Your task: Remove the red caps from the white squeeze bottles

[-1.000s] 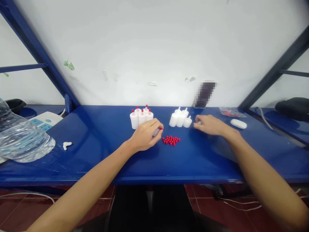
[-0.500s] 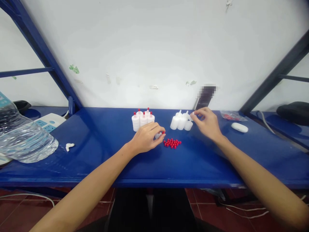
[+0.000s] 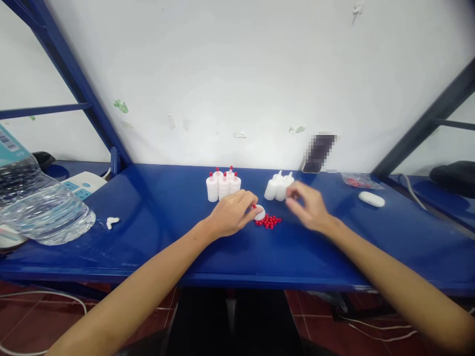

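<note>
Between the thumb and fingers of my left hand (image 3: 233,212) is a white bottle with a red cap (image 3: 259,212), tilted over a pile of small red caps (image 3: 269,222). Behind that hand stand several white bottles with red tips (image 3: 213,189). My right hand (image 3: 308,205), smeared by motion, is beside several white bottles without caps (image 3: 271,189) and partly covers them. Whether its fingers hold anything cannot be made out.
On the blue table (image 3: 166,257) lie a white case (image 3: 371,199), a bag of red pieces (image 3: 360,182), white earphones (image 3: 112,222) and a power strip (image 3: 89,182). A large water bottle (image 3: 48,212) lies at left. A phone (image 3: 317,154) leans on the wall.
My left hand has moved slightly right with its bottle, which now shows more. My right hand has come down and left, nearer the caps. The whole view has shifted a little.
</note>
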`<state>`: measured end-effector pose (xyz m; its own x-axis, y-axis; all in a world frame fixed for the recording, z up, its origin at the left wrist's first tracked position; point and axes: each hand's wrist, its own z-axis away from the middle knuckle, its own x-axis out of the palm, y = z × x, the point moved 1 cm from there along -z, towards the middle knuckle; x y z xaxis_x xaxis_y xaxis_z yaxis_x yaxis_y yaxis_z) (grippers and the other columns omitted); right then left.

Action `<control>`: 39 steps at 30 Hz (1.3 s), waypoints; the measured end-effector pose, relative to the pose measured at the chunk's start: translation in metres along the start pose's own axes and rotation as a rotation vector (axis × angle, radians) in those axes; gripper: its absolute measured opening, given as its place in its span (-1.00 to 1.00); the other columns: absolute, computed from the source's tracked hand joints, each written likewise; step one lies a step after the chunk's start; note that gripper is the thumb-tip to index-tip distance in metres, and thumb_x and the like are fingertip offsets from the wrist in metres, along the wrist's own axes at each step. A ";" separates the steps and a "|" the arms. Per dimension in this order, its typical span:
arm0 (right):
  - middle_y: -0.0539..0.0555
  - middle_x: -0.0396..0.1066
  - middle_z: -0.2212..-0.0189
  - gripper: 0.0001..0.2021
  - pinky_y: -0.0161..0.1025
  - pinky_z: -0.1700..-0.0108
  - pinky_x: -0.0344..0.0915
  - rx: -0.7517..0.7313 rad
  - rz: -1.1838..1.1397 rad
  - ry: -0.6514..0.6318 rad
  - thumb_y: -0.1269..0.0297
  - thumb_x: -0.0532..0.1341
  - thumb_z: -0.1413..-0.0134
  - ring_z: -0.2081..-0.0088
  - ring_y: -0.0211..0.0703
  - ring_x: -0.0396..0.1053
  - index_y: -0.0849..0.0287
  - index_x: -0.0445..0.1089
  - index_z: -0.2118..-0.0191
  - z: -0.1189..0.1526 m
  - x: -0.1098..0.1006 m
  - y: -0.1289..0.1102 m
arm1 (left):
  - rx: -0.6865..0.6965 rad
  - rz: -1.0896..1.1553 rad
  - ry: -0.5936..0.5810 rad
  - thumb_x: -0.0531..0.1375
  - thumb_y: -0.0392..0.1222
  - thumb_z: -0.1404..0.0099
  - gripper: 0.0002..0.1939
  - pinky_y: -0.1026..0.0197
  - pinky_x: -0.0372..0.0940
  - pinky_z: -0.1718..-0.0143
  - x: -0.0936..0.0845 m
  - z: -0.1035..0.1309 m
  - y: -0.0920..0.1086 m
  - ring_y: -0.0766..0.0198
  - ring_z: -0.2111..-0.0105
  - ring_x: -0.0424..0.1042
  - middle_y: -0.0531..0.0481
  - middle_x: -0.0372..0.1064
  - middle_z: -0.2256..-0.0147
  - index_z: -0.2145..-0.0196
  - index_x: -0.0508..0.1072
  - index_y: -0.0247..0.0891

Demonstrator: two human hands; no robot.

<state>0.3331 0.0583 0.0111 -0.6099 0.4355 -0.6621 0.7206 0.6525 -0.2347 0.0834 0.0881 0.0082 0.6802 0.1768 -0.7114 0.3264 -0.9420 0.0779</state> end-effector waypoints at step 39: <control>0.00 0.42 0.38 -0.87 -0.21 0.36 0.28 0.460 0.035 0.303 0.22 0.24 -0.09 0.38 -0.15 0.36 0.10 0.35 0.24 0.003 -0.006 0.061 | -0.172 -0.143 -0.580 -0.05 -0.16 -0.45 -0.87 0.17 0.04 0.49 0.001 0.005 -0.006 0.19 0.47 0.35 0.01 0.42 0.35 0.23 0.23 -0.20</control>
<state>0.3815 0.0934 -0.0017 -0.6020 0.6553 -0.4563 0.7702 0.3257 -0.5484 0.0784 0.0928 0.0031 0.1701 0.0683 -0.9831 0.5214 -0.8527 0.0310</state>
